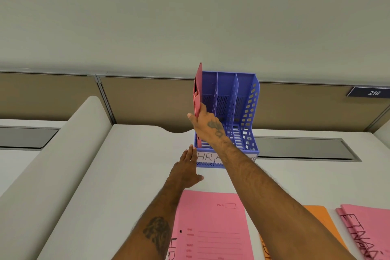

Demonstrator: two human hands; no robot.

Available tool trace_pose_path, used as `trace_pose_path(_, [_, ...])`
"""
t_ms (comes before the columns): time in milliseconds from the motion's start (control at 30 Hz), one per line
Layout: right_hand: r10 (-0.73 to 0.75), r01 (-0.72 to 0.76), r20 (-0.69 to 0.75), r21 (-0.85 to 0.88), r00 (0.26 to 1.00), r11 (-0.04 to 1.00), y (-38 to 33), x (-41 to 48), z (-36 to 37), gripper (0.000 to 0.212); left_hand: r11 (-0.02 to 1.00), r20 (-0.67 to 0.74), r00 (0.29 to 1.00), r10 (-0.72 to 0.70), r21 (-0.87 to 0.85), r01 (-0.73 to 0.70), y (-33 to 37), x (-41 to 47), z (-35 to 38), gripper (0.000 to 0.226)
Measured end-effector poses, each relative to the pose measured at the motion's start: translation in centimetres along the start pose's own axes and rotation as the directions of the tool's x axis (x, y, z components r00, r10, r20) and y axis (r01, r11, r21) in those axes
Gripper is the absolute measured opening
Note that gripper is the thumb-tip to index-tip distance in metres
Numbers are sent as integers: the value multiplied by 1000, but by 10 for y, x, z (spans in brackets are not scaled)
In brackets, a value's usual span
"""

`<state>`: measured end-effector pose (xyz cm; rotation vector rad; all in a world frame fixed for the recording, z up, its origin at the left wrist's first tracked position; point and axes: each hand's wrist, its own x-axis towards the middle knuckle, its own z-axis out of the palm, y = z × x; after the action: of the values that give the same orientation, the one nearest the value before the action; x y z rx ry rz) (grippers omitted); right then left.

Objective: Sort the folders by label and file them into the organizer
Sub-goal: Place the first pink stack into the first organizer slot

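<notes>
Listing largest first: white desk (135, 154); blue slotted plastic organizer (242, 112), our right hand (207, 126), fingers clamped on a pink card folder (198, 95) entering its leftmost HR slot; left hand (185, 170) flat, fingers apart; remaining folders (213, 226) unfiled.

I read "HR" on the organizer's label strip (205, 157) at 12 o'clock. A pink folder (213, 226) at 6 o'clock also says "HR". The sign (370, 92) at 2 o'clock shows "216".

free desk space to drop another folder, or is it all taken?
Bare desk left of the left hand and organizer, up to the white divider. Also right of the organizer, before the grey recess. Crowded along the near edge: pink folder, orange folder, pink stack.
</notes>
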<state>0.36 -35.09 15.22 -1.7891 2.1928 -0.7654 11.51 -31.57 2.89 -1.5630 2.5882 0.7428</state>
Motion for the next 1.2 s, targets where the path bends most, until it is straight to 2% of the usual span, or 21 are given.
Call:
trace_pose_path(167, [42,-39,87,-36,995,999,13,-25,-9,74,998,-5,998,-57,3,57,-6,-24,-1,102])
trace_pose_path(367, [101,-97,109,-41,989,994,40,-87,-22,78,994,-95,991,-92,55,98,-13,-66,6,101])
trace_pose_path(533, [136,-130,143,-56,980,990,75,-151,-5,75,993,-135,987,-87,61,96,-15,-107,28,97])
trace_pose_path(733, [226,-147,300,-265,927,953,114,-246,25,84,998,-88,996,-25,61,30,-20,-165,73,86])
trace_pose_path(867, [286,-162,338,-351,897,922,126,-298,41,77,995,-59,994,-91,26,93,-20,-192,103,87])
trace_pose_path(1033, [387,-232,335,-420,859,877,136,-340,55,77,986,-106,980,-167,-4,167,-11,-220,127,84])
trace_pose_path(1200, [440,-284,316,-433,841,855,142,-364,58,78,939,-96,941,-324,-154,307,3,-229,138,89])
